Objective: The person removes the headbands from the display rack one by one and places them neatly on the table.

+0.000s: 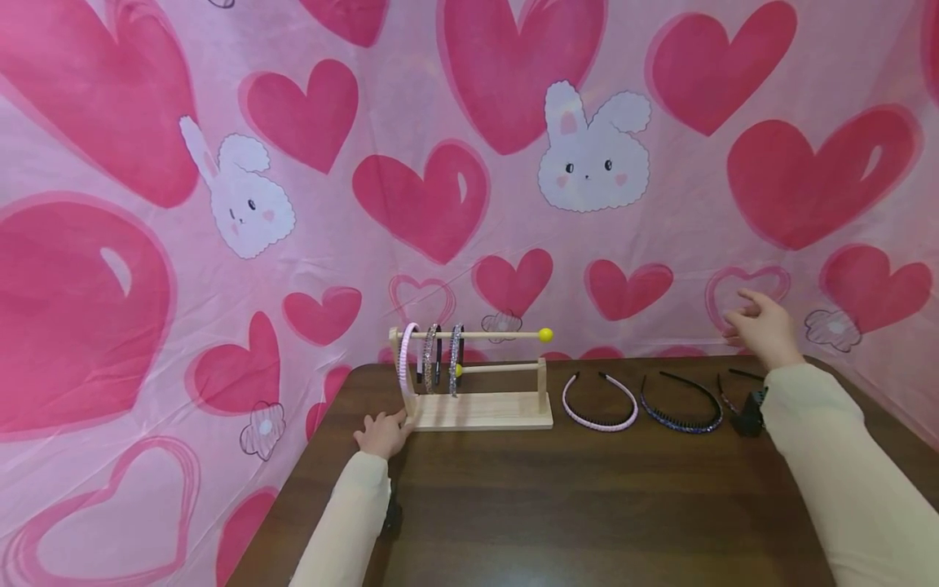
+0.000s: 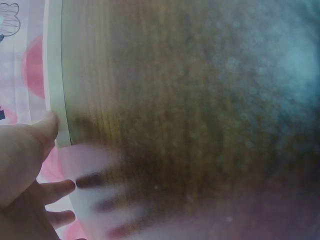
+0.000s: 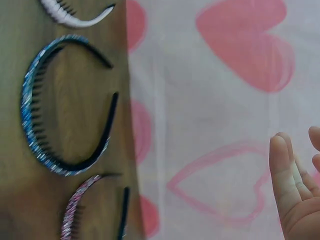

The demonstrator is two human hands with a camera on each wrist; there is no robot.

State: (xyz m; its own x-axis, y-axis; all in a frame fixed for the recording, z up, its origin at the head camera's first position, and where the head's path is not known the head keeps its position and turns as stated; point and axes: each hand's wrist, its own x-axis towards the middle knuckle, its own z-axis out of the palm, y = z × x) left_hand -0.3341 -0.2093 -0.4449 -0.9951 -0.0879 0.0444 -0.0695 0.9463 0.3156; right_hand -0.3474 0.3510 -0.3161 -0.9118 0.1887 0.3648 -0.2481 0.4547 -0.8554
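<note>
My left hand (image 1: 385, 434) touches the left end of the pale wooden rack (image 1: 484, 413). In the left wrist view, the thumb of that hand (image 2: 22, 165) meets the end of a pale strip and its other fingers are spread. On the rack's upper rod hang a pink headband (image 1: 404, 363) and two glittery ones (image 1: 429, 371). My right hand (image 1: 766, 330) is raised over the table's far right, holding nothing, its fingers loosely bent. Under it lies a red-and-silver glittery headband (image 3: 70, 215), partly hidden by the wrist device in the head view.
A pink headband (image 1: 601, 425) and a blue glittery headband (image 1: 685, 427) lie right of the rack on the brown table (image 1: 587, 505). Yellow balls cap the upper rod (image 1: 546, 334) and lower rod (image 1: 458, 370). A pink heart-patterned cloth (image 1: 513, 220) hangs behind.
</note>
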